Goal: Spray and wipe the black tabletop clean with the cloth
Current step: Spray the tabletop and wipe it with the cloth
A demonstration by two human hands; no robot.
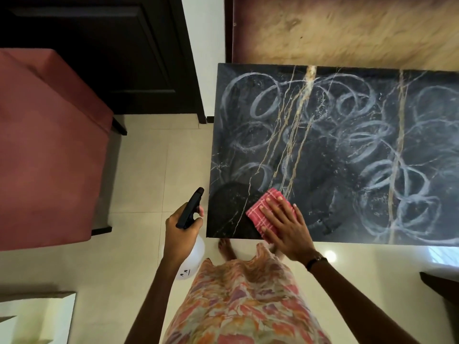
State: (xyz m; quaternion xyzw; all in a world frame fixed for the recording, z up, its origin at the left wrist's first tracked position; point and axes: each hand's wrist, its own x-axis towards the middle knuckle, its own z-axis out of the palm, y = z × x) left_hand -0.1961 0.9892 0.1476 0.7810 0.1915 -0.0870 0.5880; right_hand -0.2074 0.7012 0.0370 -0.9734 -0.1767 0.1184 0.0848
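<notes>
So the right hand (pixel 285 228) is flat on the pink checked cloth (pixel 265 214), fingers straight and spread a bit, pressing it onto the black tabletop (pixel 335 155) right by the near edge, close to the near-left corner. Palm covers the cloth's near-right part, so can't see its full shape; only the far and left bits stick out from under the fingers. Left hand (pixel 182 230) is off the table, just past its left edge over the floor, fingers curled round the neck of a spray bottle (pixel 190 209), w/ one fingertip showing in front of the black trigger head, nozzle pointing up toward the tabletop's left edge. The bottle's white body is mostly hidden behind the hand and wrist, there's some small mark on it but too tiny to read. Tabletop is black marble w/ tan veins and is covered in whitish looping swirl marks across most of it; the patch around the near-left corner beside the cloth looks darker and w/o swirls. Right end of the table is cut off by the frame. A red chair (pixel 49 145) sits well apart on the left, also cut off.
</notes>
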